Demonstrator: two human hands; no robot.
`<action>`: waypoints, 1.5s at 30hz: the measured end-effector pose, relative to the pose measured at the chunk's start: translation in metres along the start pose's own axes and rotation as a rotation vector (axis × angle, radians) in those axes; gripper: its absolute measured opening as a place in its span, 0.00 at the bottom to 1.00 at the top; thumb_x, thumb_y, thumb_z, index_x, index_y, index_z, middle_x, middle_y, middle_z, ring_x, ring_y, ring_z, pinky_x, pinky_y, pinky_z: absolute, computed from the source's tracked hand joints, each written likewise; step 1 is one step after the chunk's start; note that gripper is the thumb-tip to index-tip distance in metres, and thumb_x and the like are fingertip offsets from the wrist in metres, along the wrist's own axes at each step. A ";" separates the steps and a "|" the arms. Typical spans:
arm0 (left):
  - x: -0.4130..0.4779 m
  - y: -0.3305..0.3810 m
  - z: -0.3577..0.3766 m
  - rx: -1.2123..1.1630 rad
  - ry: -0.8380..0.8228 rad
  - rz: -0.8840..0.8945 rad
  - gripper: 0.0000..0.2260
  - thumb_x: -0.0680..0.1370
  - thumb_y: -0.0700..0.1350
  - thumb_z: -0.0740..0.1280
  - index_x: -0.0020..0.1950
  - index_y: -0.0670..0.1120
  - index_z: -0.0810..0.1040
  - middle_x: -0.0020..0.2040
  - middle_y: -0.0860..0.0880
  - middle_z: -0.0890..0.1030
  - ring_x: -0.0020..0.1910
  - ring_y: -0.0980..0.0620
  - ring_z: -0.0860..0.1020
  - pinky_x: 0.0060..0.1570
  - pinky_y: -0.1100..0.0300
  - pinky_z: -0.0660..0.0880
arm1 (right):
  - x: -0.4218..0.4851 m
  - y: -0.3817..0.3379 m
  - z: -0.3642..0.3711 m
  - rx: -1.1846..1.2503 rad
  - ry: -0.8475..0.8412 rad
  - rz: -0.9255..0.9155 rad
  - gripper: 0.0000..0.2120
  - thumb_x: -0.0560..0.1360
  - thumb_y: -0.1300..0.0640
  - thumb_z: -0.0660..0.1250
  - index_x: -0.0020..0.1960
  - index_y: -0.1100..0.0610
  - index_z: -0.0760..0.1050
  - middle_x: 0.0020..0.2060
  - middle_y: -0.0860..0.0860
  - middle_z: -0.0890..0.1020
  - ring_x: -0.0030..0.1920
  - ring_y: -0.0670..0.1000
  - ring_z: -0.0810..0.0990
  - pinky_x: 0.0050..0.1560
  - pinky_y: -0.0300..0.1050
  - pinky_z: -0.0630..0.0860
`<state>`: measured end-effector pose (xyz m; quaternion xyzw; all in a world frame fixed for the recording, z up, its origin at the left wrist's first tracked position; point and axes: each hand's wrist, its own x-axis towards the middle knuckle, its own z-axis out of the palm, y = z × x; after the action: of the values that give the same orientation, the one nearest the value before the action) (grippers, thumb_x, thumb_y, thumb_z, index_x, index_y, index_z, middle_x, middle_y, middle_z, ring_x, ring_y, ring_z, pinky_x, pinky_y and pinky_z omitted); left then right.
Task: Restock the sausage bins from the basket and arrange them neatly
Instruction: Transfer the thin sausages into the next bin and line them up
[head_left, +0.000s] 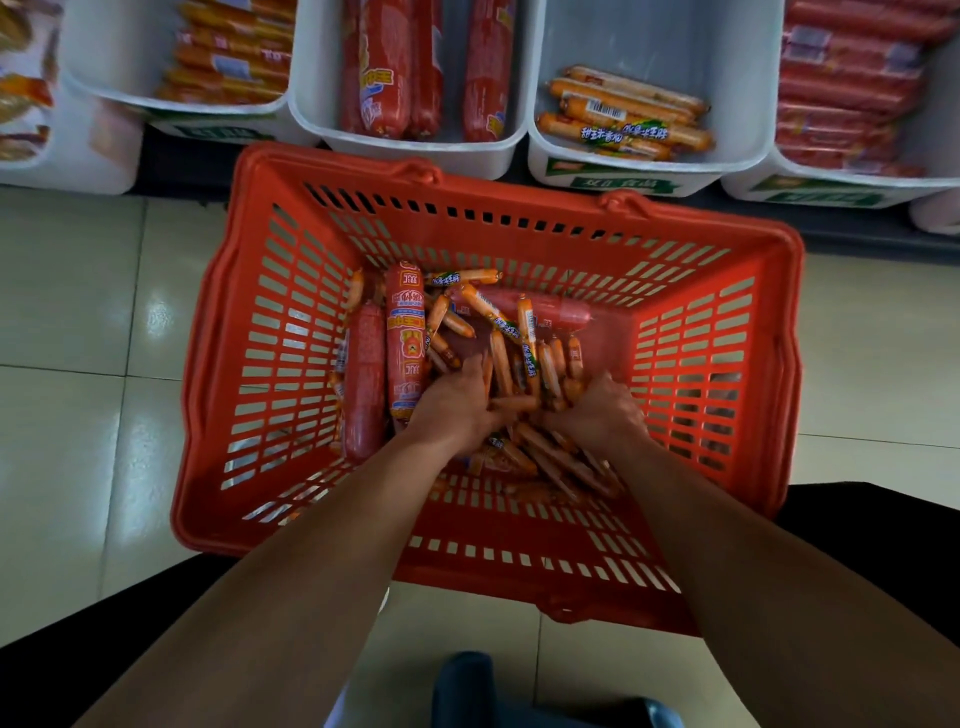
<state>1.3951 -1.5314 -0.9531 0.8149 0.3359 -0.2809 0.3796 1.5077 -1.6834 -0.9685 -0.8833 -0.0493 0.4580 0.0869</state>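
A red plastic basket (717, 374) stands on the floor below the shelf. It holds several thin orange sausages (524, 353) and thick red sausages (402, 343). Both hands are down inside it. My left hand (457, 405) and my right hand (602, 410) close together around a bunch of the thin orange sausages between them. Above, a white bin (649, 166) holds a few of the same thin orange sausages (623, 111). The white bin (415, 150) left of it holds thick red sausages (389, 67).
More white bins stand at the far left (171, 104) and far right (831, 182), both filled with sausage packs. Pale floor tiles (78, 338) surround the basket. My dark-clad knees (883, 519) flank the basket's near side.
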 end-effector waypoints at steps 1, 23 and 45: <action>-0.001 0.001 -0.001 -0.068 0.055 -0.014 0.35 0.74 0.67 0.68 0.72 0.47 0.65 0.62 0.45 0.79 0.60 0.44 0.78 0.54 0.53 0.73 | 0.000 0.000 0.001 0.021 -0.015 -0.013 0.52 0.57 0.32 0.79 0.70 0.58 0.65 0.62 0.57 0.75 0.62 0.60 0.76 0.56 0.51 0.76; 0.012 0.022 0.015 -0.427 -0.036 -0.220 0.28 0.76 0.48 0.74 0.69 0.42 0.64 0.62 0.42 0.77 0.60 0.42 0.77 0.53 0.54 0.73 | 0.004 0.009 -0.002 0.217 -0.070 0.010 0.13 0.68 0.49 0.77 0.46 0.53 0.76 0.37 0.49 0.79 0.37 0.46 0.76 0.32 0.38 0.68; -0.110 0.048 -0.139 -0.085 0.152 -0.053 0.27 0.77 0.45 0.71 0.73 0.47 0.65 0.58 0.45 0.79 0.48 0.48 0.78 0.43 0.59 0.70 | -0.122 -0.070 -0.092 0.383 0.008 -0.402 0.10 0.62 0.55 0.77 0.39 0.56 0.78 0.27 0.46 0.80 0.27 0.46 0.77 0.33 0.41 0.72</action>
<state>1.3916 -1.4795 -0.7773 0.8078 0.3968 -0.2139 0.3798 1.5122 -1.6451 -0.8055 -0.8252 -0.1358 0.4290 0.3415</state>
